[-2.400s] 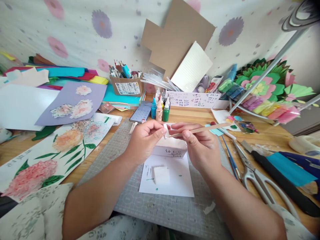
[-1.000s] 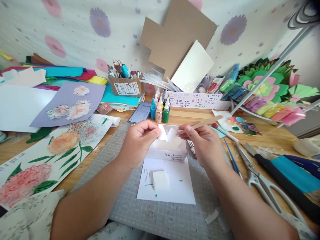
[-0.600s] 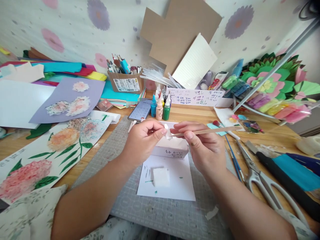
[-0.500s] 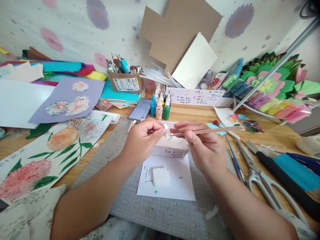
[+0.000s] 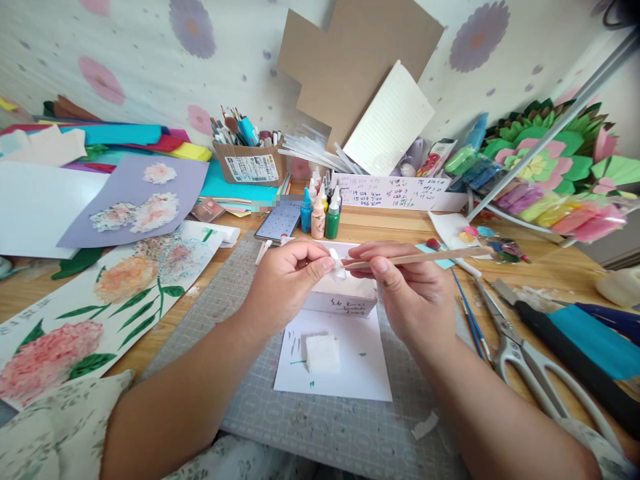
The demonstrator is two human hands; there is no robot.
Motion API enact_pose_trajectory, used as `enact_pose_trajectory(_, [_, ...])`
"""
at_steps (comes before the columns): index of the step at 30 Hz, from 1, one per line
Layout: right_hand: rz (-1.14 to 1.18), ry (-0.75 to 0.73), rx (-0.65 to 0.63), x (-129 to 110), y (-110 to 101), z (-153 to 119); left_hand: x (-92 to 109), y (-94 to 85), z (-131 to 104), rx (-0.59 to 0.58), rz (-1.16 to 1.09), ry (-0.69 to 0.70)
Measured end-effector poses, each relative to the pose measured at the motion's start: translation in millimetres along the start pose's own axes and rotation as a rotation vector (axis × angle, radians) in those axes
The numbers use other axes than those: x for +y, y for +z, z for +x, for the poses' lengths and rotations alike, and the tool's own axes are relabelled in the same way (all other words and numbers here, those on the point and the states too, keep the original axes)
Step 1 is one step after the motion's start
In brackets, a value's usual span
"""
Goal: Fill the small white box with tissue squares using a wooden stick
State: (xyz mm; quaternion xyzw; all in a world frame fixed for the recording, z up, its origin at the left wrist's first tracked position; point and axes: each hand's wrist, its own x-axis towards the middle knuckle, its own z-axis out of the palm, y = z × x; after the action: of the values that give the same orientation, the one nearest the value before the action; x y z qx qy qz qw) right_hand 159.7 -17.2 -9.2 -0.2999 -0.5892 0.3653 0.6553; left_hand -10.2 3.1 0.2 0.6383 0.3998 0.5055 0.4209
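My left hand (image 5: 287,280) pinches a small white piece (image 5: 337,268) between thumb and fingertips. My right hand (image 5: 413,287) grips a thin wooden stick (image 5: 430,257), whose left end touches the white piece. Both hands are held over an open white box (image 5: 345,303) with handwriting on its side. In front of the box, a white sheet (image 5: 360,373) with green marks lies on the grey cutting mat (image 5: 265,400). A stack of small white squares (image 5: 323,353) rests on that sheet.
Paint bottles (image 5: 319,220) and a phone (image 5: 279,219) stand and lie behind the hands. At right are blue brushes (image 5: 471,320), large scissors (image 5: 515,353) and a black-handled tool (image 5: 565,363). Flower artwork (image 5: 125,280) lies left; a pen box (image 5: 253,163) sits behind.
The white piece now looks more bunched around the stick's tip. The stick has turned slightly, its right end a little lower relative to before or shifted right. Both hands stay nearly in place.
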Motion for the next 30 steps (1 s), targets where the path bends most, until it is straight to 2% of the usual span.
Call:
enact_pose_trajectory(6, [0.074, 0.086, 0.038, 0.0, 0.6, -0.7, 1.6, 1.0, -0.8, -0.017, -0.066, -0.032])
enact_pose_trajectory(13, [0.143, 0.118, 0.001, 1.0, -1.0, 0.1, 5.7, 2.7, -1.0, -0.036, -0.094, -0.069])
enact_pose_trajectory(17, [0.144, 0.085, 0.005, 0.9, -0.9, 0.1, 5.2, 2.3, -0.9, -0.048, -0.100, -0.048])
enact_pose_trajectory(25, [-0.007, -0.064, -0.042, 0.3, -0.8, -1.2, 3.1, 0.5, -1.3, -0.057, -0.017, 0.042])
enact_pose_trajectory(30, [0.036, -0.019, -0.002, 1.1, -0.2, -2.9, 3.6, 0.5, -1.5, -0.062, -0.029, 0.032])
